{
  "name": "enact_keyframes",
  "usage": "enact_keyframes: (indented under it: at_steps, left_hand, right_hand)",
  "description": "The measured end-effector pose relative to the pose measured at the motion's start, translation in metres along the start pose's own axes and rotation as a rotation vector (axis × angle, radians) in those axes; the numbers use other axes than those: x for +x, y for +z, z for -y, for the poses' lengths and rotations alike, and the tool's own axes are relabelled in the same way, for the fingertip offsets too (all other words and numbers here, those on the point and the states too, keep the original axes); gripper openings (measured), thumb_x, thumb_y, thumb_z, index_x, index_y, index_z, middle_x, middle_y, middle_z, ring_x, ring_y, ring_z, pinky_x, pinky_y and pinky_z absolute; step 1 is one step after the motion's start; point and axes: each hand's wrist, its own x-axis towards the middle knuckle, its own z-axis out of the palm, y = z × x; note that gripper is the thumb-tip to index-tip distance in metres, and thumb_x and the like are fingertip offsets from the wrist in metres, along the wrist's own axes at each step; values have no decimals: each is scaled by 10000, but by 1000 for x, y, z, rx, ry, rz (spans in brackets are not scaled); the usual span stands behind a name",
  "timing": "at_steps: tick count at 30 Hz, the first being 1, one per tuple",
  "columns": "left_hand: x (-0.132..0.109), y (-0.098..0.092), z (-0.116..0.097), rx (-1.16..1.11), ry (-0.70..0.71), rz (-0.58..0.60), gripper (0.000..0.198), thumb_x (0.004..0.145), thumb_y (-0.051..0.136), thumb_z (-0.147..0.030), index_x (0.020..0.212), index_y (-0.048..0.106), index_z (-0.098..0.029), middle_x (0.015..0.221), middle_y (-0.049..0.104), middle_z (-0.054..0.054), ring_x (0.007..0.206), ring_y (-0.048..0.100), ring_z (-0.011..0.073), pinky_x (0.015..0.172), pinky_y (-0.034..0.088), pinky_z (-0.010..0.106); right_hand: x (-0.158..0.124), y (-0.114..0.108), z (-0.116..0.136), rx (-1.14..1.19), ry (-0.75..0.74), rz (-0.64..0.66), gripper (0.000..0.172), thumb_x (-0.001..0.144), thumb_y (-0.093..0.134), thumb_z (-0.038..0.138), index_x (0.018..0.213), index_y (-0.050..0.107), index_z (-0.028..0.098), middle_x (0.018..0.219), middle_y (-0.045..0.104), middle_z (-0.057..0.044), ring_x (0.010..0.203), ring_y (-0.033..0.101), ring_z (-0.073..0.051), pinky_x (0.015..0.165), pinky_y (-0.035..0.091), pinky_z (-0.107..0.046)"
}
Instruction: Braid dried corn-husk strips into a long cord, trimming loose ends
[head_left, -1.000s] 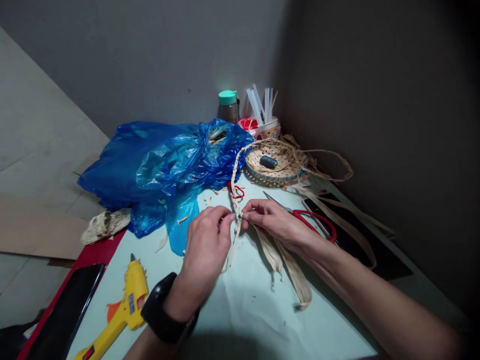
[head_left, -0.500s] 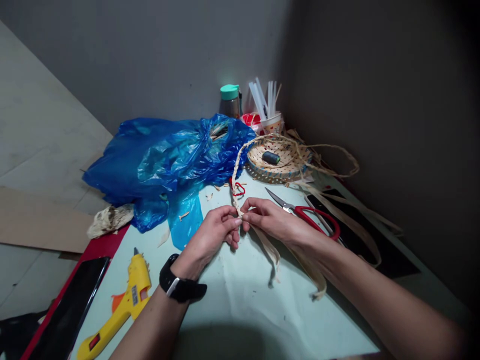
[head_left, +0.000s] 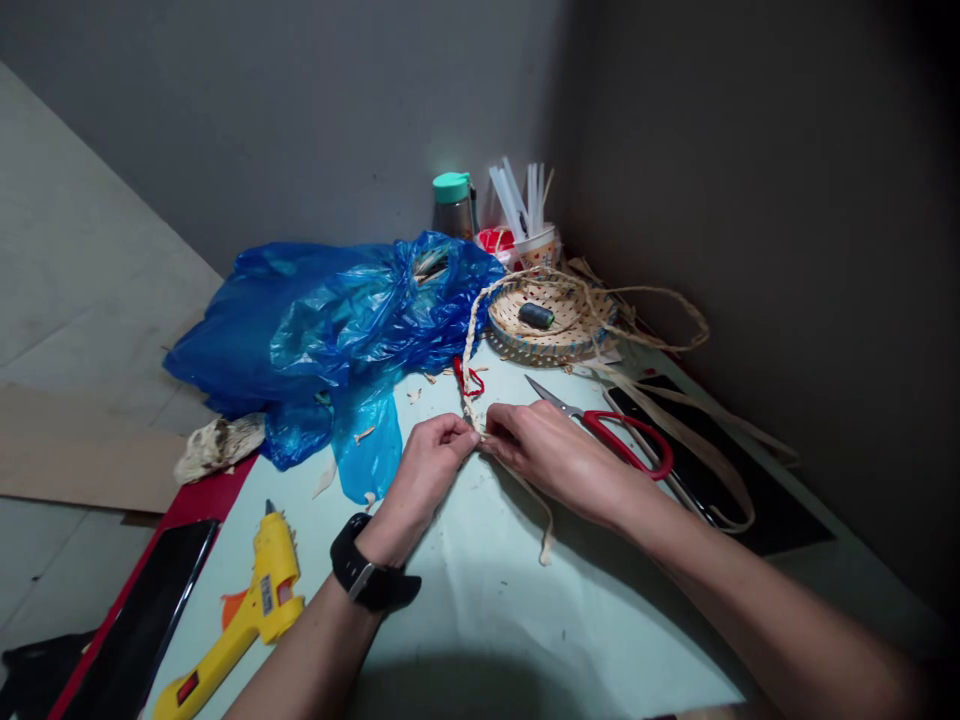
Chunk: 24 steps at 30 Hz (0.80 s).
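Note:
A pale braided cord [head_left: 467, 345] of flat plant fibre runs from the woven basket down to my two hands. My left hand [head_left: 437, 450], with a black watch on the wrist, pinches the braid's near end between thumb and finger. Close beside it, my right hand [head_left: 529, 445] is closed on the loose fibre strands at that end. One thin strand [head_left: 546, 520] hangs from under the right hand onto the pale green table top. A red loop of cord [head_left: 472, 380] lies against the braid just beyond my hands. The right fingertips are partly hidden.
Red-handled scissors [head_left: 626, 440] lie right of my hand, by a dark flat panel [head_left: 780, 520]. A yellow glue gun [head_left: 262, 600] rests at left. Behind are a blue plastic bag [head_left: 330, 320], the basket [head_left: 555, 350] holding a thread spool [head_left: 536, 316], a bottle [head_left: 452, 205] and a cup [head_left: 538, 250].
My right hand has turned over, knuckles up, and gripped the strands. The wider strand that hung below the right forearm is out of sight. The view has shifted slightly.

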Motion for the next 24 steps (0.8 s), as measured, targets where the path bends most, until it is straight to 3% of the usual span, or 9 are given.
enact_keyframes:
  at_steps: [4, 8, 11, 14, 16, 20, 22, 24]
  left_hand:
    - [1, 5, 0, 53, 48, -63, 159, 735, 580, -262, 645, 507, -152, 557, 409, -53, 510, 303, 66, 465, 197, 200]
    - [-4, 5, -2, -62, 14, -57, 163, 707, 579, -228, 609, 474, -151, 552, 412, -53, 501, 313, 58, 460, 205, 191]
    - [-6, -2, -4, -286, -103, 43, 185, 706, 602, -238, 618, 465, -151, 514, 326, -80, 437, 209, 33, 426, 123, 194]
    - [-6, -10, -6, -461, -184, 154, 223, 698, 671, -245, 655, 478, -141, 529, 296, -91, 430, 144, 15, 416, 70, 189]
    - [-5, -13, -7, -522, -203, 188, 247, 689, 710, -255, 678, 496, -132, 544, 307, -88, 434, 142, 7, 412, 63, 177]
    - [-3, -15, -8, -561, -199, 211, 263, 671, 748, -252, 695, 527, -112, 570, 340, -76, 434, 166, -6, 405, 80, 163]
    - [-3, -16, -7, -559, -193, 209, 254, 668, 751, -234, 712, 532, -113, 572, 342, -78, 429, 180, -10, 405, 88, 161]
    - [-4, -17, -7, -533, -188, 215, 233, 687, 735, -226, 742, 536, -117, 573, 357, -78, 422, 186, -12, 405, 86, 161]
  right_hand:
    - [-3, -8, 2, -70, -3, -74, 205, 867, 483, 219, 677, 550, 179, 636, 578, -60, 535, 437, -141, 510, 199, -285]
    - [-10, -5, 18, 1, -11, -40, 259, 891, 447, 232, 660, 549, 177, 622, 597, -71, 532, 487, -150, 506, 238, -285]
    - [-18, 9, 32, -70, -54, -1, 152, 862, 448, 142, 850, 599, 153, 705, 631, -85, 577, 557, -177, 521, 281, -290]
    - [-23, 22, 41, -267, -128, 18, 370, 795, 477, 84, 1161, 529, 75, 843, 647, -121, 641, 601, -225, 526, 316, -310]
    - [-24, 26, 43, -365, -150, 15, 478, 774, 482, 74, 1250, 465, 36, 895, 647, -141, 666, 614, -246, 526, 332, -319]
    - [-22, 18, 41, -349, -138, 45, 359, 806, 471, 67, 1158, 545, 80, 817, 669, -123, 653, 620, -228, 528, 310, -304]
    - [-18, 7, 36, -247, -110, 59, 207, 869, 467, 153, 1011, 616, 136, 754, 674, -101, 619, 609, -211, 527, 285, -300]
    - [-12, -5, 28, -115, -38, 1, 248, 927, 430, 289, 875, 643, 173, 720, 671, -83, 596, 590, -194, 536, 283, -295]
